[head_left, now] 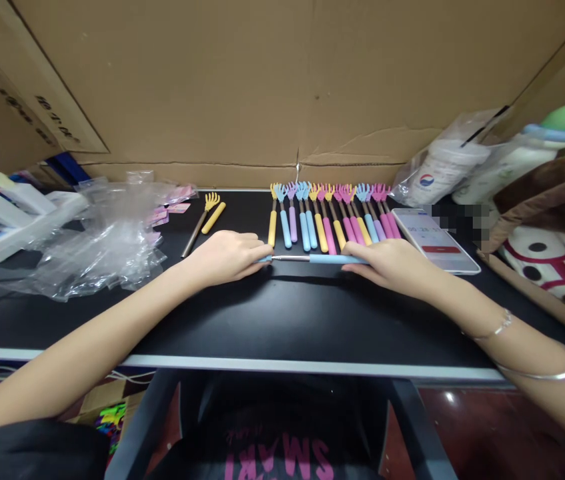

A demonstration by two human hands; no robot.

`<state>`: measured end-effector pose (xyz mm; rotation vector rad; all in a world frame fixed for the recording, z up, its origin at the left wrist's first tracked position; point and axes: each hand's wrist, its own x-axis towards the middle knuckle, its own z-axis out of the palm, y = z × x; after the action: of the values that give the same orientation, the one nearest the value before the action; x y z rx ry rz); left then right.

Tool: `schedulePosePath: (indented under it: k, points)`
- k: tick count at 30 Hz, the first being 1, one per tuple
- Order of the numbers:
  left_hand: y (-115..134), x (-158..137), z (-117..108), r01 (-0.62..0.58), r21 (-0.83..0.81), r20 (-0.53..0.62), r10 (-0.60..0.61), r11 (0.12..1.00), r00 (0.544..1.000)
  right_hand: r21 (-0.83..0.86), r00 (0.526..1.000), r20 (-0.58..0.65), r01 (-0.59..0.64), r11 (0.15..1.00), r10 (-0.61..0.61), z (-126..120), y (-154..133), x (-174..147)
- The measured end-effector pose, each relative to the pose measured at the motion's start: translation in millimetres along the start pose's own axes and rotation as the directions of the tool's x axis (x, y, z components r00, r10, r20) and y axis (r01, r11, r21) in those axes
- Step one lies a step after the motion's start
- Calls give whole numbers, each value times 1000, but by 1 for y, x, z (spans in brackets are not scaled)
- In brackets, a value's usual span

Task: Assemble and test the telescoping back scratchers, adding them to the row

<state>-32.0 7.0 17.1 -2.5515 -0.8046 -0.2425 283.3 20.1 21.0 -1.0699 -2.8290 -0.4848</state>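
A blue back scratcher [329, 259] with a thin metal rod is stretched level between my two hands, above the black table. My left hand [229, 257] is closed around its head end, and the claw is hidden by the fingers. Around the blue handle my right hand [385, 261] is closed. Just beyond lies a row of back scratchers [335, 217] in yellow, blue, purple and pink, claws pointing away. Left of the row lie a yellow-clawed rod [196, 230] and a separate yellow handle [213, 218].
Crumpled clear plastic bags [107, 233] lie at left, beside a white rack [27, 223]. A phone [436, 241] showing a timer lies right of the row. Beyond it stand a bagged cup [445, 167] and a bottle [532, 157]. Cardboard [242, 87] walls the back.
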Motion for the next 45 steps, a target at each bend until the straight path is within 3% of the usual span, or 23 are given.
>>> schedulePosePath:
  k: [5, 11, 18, 24, 28, 31, 38, 41, 45]
  points:
    - [3, 0, 4, 28, -45, -9, -29, 999, 1000, 42, 1000, -9, -23, 999, 23, 0, 3, 1]
    - [5, -1, 8, 20, -66, -30, -22, 998, 999, 252, 996, 76, -71, 965, 53, -2, 2, 3]
    - [2, -1, 2, -9, -28, -53, 8, 1000, 999, 571, 986, 162, -129, 811, 43, -4, -4, 7]
    - [2, -1, 0, -10, -13, -45, 9, 1000, 999, 682, 983, 176, -165, 713, 59, -7, -7, 9]
    - [4, 0, 1, 10, -32, -11, -11, 999, 1000, 671, 980, 189, -174, 721, 60, -7, -7, 9]
    - [5, 0, 3, 42, -67, 7, -42, 997, 999, 605, 980, 183, -173, 778, 75, -6, -6, 9]
    - [7, 2, 3, 101, -165, 54, -94, 981, 994, 252, 992, 101, -99, 963, 76, -7, -1, 5]
    - [7, 3, 0, 122, -190, 68, -111, 974, 992, 198, 996, 70, -74, 977, 62, -7, 2, 4]
    - [4, 2, -4, 144, -218, 126, -118, 965, 985, 249, 991, 120, -81, 965, 53, -7, 5, 4]
